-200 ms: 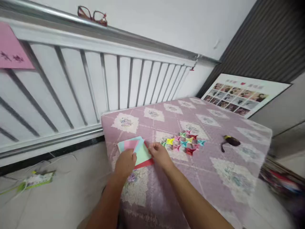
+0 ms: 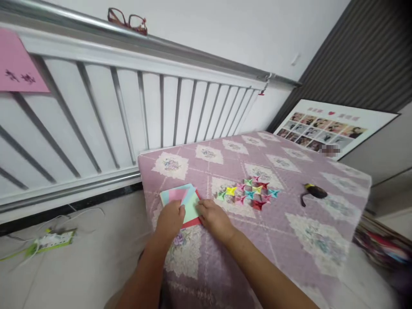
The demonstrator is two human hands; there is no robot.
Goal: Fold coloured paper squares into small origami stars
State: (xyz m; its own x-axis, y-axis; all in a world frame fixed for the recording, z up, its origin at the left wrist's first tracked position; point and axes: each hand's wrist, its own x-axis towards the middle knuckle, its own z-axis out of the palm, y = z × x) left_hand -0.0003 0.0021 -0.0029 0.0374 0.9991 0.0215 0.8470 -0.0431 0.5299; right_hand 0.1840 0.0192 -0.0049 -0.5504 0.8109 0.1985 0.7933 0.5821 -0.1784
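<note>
Several coloured paper sheets [image 2: 192,209], light green, light blue, pink and red, lie overlapping on the cloth-covered surface. My left hand [image 2: 170,219] grips them at the lower left, its thumb on top beside a slanting pink and blue part. On the right edge of the green sheet rests my right hand [image 2: 214,218], fingers laid over the paper and not pinched; its thumb is hidden. Just right of that hand stand several folded paper stars [image 2: 249,192] in yellow, pink, green, blue and red, grouped close together.
A purple floral cloth [image 2: 238,244] covers the surface. A dark object with a yellow band [image 2: 315,191] lies at its right. Behind is a white radiator [image 2: 167,116], with glasses [image 2: 127,21] on the pipe above. A photo board [image 2: 322,124] leans at the back right. A power strip [image 2: 54,240] lies on the floor.
My right hand has gone from a pinch at the sheets' right edge to lying lower over the green paper, fingers more spread. My left hand keeps its grip.
</note>
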